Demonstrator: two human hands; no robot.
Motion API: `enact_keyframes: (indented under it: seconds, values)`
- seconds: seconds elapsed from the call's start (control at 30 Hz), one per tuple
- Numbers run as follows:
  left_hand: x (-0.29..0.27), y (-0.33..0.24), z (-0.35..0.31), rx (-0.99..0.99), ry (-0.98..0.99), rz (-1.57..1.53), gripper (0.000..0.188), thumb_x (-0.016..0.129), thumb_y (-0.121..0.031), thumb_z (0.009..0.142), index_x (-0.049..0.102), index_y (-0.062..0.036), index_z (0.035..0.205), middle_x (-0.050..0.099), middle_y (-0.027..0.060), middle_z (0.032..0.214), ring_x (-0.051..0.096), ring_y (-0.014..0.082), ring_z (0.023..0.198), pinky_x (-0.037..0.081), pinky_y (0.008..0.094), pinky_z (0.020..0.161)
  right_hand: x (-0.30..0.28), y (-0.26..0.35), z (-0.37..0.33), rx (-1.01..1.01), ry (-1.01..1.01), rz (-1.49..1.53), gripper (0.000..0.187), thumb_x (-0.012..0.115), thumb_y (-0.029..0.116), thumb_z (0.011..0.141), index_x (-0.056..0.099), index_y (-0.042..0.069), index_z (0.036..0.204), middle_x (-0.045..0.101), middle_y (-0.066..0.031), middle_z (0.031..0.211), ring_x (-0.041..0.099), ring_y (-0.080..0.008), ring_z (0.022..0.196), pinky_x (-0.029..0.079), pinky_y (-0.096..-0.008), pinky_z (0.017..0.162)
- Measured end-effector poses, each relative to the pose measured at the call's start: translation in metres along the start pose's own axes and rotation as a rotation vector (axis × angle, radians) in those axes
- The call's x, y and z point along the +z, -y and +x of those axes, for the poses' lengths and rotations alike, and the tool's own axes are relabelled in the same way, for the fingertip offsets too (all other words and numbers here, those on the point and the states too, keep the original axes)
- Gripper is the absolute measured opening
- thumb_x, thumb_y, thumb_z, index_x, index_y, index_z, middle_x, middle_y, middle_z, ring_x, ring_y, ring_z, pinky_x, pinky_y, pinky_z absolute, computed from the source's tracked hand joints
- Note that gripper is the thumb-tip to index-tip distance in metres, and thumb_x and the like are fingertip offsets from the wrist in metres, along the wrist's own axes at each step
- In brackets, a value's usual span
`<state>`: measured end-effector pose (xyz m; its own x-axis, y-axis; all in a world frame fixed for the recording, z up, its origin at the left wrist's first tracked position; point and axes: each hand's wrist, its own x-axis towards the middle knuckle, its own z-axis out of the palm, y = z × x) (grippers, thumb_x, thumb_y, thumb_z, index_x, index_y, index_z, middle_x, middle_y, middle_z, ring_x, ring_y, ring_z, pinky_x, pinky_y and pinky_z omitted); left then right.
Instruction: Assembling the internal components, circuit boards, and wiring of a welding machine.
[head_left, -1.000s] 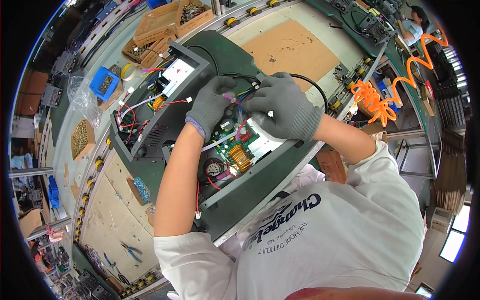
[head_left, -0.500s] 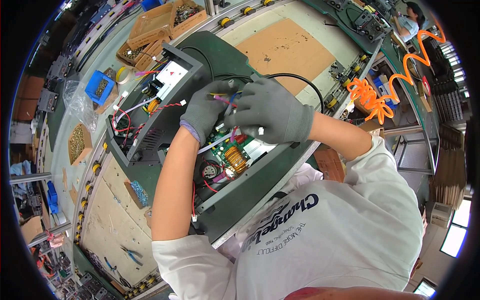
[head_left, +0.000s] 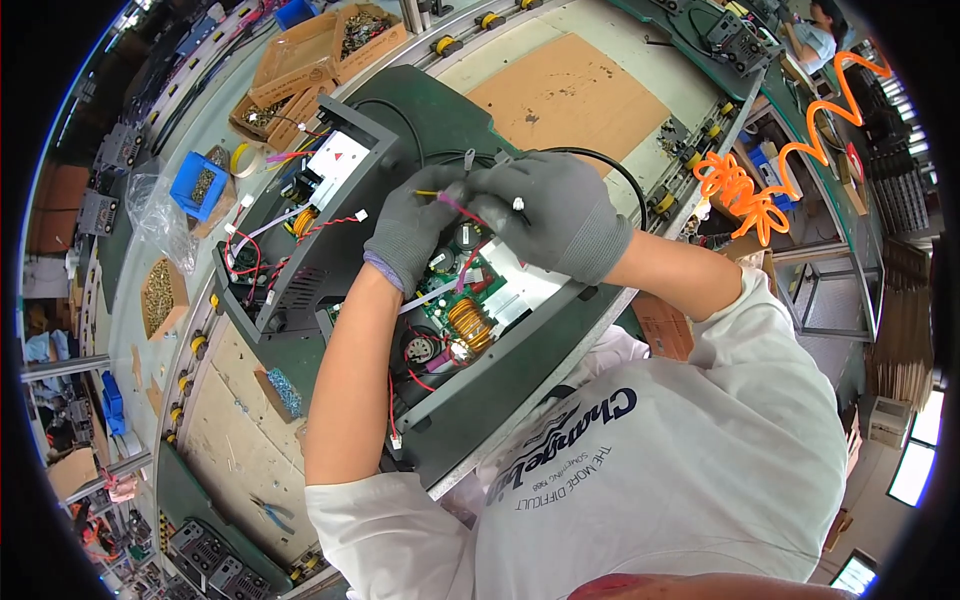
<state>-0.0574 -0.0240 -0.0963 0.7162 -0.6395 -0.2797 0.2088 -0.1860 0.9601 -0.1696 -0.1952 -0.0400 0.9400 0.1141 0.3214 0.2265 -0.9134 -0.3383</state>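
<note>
Over an open dark metal chassis, both my grey-gloved hands meet with fingertips pinched close together. My left hand is closed on a thin yellow wire. My right hand is closed on a red wire with a pink sleeve, which runs between the two hands. A small white connector shows against the right glove. The fingertips partly hide the wire ends. Below them in the chassis are a green circuit board, a copper-wound coil and a round fan-like part.
A second open chassis with loose wires stands to the left. Beyond it are cardboard boxes of small parts and a blue bin. A black cable loops behind my right hand. An orange coiled hose hangs at right. Pliers lie lower left.
My hands have drawn closer together over the chassis. The blue wire seen between them before is now hidden. More of the circuit board shows below the gloves.
</note>
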Motion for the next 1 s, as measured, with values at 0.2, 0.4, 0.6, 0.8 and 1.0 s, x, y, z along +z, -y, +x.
enact_keyframes:
  seconds: [0.2,0.4,0.6,0.8,1.0]
  values:
    - [-0.003,0.000,0.001,-0.064,0.025,0.069,0.026,0.064,-0.016,0.098,0.067,-0.0028,0.121,0.071,0.0080,0.105,0.065,0.0137,0.092,0.053,0.0280,0.082,0.005,-0.001,0.009,0.218,-0.100,0.089,0.020,0.071,0.024,0.087,0.073,0.013,0.103,0.069,-0.0093,0.076,0.067,-0.0307,0.067,0.051,-0.0412,0.061]
    - [0.012,0.003,0.005,0.414,-0.073,0.174,0.025,0.066,-0.006,0.095,0.068,-0.0027,0.120,0.071,0.0077,0.111,0.066,0.0136,0.097,0.055,0.0288,0.086,0.011,-0.012,0.007,-0.068,-0.115,0.201,0.019,0.075,0.027,0.085,0.072,0.012,0.097,0.069,-0.0089,0.080,0.067,-0.0295,0.074,0.052,-0.0399,0.064]
    - [0.006,0.010,0.014,0.251,0.013,0.002,0.023,0.063,-0.009,0.098,0.068,-0.0036,0.120,0.072,0.0053,0.107,0.066,0.0132,0.096,0.055,0.0285,0.083,0.000,-0.016,-0.010,-0.095,-0.083,0.362,0.012,0.071,0.018,0.083,0.070,0.011,0.093,0.065,-0.0089,0.078,0.065,-0.0317,0.075,0.050,-0.0416,0.067]
    - [0.012,-0.020,0.016,0.364,-0.081,0.068,0.026,0.059,-0.017,0.104,0.065,0.0004,0.122,0.071,0.0099,0.105,0.066,0.0150,0.099,0.051,0.0296,0.090,-0.014,-0.016,-0.015,-0.029,0.041,0.248,0.015,0.066,0.023,0.090,0.069,0.012,0.101,0.069,-0.0095,0.080,0.067,-0.0296,0.079,0.052,-0.0425,0.075]
    - [0.011,-0.015,0.019,0.313,-0.109,0.073,0.029,0.066,-0.017,0.099,0.066,-0.0001,0.123,0.072,0.0084,0.102,0.068,0.0146,0.096,0.052,0.0289,0.086,-0.010,-0.043,-0.009,0.232,-0.025,0.818,0.023,0.067,0.020,0.092,0.069,0.002,0.107,0.070,-0.0104,0.096,0.064,-0.0200,0.085,0.051,-0.0319,0.084]
